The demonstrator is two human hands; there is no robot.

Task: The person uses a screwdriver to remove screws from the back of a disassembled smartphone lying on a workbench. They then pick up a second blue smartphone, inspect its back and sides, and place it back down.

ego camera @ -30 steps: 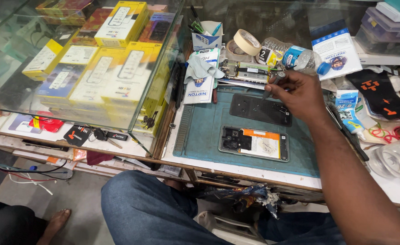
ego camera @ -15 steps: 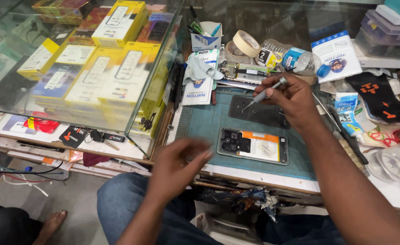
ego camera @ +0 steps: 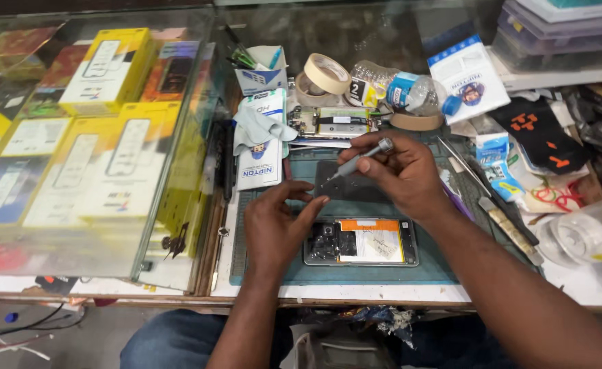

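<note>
My right hand (ego camera: 400, 174) pinches a small grey screwdriver (ego camera: 359, 158), tip angled down onto a dark back panel (ego camera: 345, 188) on the green work mat (ego camera: 274, 270). My left hand (ego camera: 277, 222) lies spread, fingertips steadying that panel's edge. The opened phone (ego camera: 361, 242) lies just below. Tweezers (ego camera: 461, 160), tape rolls (ego camera: 325, 74) and a plastic bottle (ego camera: 400, 89) crowd the far side.
</note>
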